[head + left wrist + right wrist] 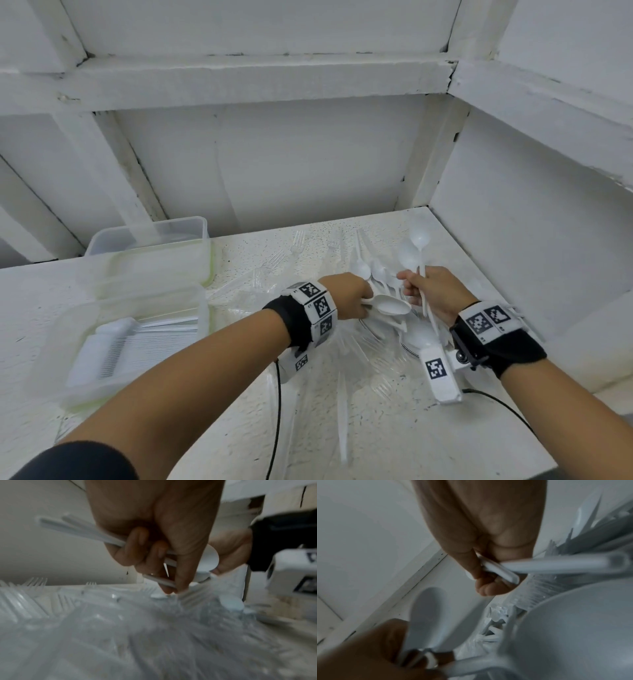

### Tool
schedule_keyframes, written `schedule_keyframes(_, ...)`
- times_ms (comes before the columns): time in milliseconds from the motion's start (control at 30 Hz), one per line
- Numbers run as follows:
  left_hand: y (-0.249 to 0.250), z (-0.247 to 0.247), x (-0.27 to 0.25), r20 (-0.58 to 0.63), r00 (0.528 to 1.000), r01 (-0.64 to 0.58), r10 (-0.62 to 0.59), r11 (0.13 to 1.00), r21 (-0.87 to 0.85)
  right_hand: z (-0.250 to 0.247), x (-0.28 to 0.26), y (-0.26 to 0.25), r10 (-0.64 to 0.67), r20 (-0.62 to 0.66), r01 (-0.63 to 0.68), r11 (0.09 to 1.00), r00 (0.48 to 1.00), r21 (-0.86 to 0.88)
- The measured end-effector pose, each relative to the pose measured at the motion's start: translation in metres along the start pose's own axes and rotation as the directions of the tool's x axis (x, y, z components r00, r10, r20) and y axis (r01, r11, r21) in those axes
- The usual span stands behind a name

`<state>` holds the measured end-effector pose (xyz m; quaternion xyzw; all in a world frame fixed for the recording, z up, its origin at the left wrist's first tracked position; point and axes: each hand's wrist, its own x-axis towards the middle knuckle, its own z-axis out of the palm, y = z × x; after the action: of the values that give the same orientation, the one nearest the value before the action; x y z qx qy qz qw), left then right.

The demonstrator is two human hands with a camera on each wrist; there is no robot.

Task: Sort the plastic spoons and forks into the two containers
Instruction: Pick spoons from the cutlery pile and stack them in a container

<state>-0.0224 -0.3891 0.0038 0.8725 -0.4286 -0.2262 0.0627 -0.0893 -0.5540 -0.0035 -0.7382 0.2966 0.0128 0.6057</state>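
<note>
1. Currently both hands work over the mixed heap of cutlery [370, 342] at the right of the counter [428, 445].
2. Left hand [349, 296]: fingers curled round several white spoon handles [82, 531]; one spoon [390, 305] juts rightward from the fist, bowl toward the right hand.
3. Right hand [435, 291]: fingers closed on a few spoon handles, with one spoon bowl [419, 236] standing up on the far side.
4. Clear forks [274, 260] lie scattered left and far of the heap, hard to pick out against the counter.
5. Two clear containers sit at the left: the near one [137, 342] holds a stacked white bundle, blurred; the far one [147, 240] looks empty, though I cannot be sure.
6. Judgement: gathering spoons is in hand. To do it well, keep handles parallel and bowls facing one way.
7. Check each fist for stray clear forks before carrying over, since these tangle easily.
8. Lift straight up, so nothing drags.
</note>
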Motion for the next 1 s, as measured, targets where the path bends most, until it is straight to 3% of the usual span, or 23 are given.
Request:
schedule_keyframes(133, -0.012, -0.02, -0.024, 0.032, 0.999, 0.04, -0.042, 0.998, 0.057, 0.004, 0.006, -0.01, 0.026, 0.02, -0.021, 0.972, 0.999, -0.236)
schedule_keyframes(233, -0.027, -0.034, -0.05, 0.076, 0.993, 0.087, -0.089, 0.996, 0.037, 0.011, 0.014, -0.014, -0.016, 0.03, 0.028, 0.887, 0.999, -0.461)
schedule_keyframes(433, -0.07, -0.046, -0.103, 0.187, 0.956, 0.251, -0.227, 0.961, -0.118, 0.039, 0.025, -0.01, 0.02, 0.043, 0.017, 0.7, 0.999, -0.714)
schedule_keyframes(567, -0.089, -0.045, -0.121, 0.104, 0.954, 0.299, -0.28, 0.895, -0.33, 0.049, 0.021, -0.007, 0.023, 0.033, 0.013, 0.603, 0.999, -0.798)
schedule_keyframes(733, -0.093, -0.037, -0.13, -0.018, 0.917, 0.274, -0.4, 0.659, -0.7, 0.047, 0.02, -0.01, 0.024, 0.032, 0.01, 0.624, 0.999, -0.782)
schedule_keyframes(833, -0.094, -0.029, -0.13, -0.034, 0.876, 0.253, -0.482, 0.517, -0.818, 0.044, 0.017, -0.016, 0.015, 0.062, 0.037, 0.659, 0.998, -0.751)
schedule_keyframes(1000, -0.096, -0.022, -0.131, -0.03, 0.851, 0.245, -0.524, 0.447, -0.86, 0.041, -0.003, -0.027, 0.127, 0.184, 0.039, 0.713, 0.975, -0.7)
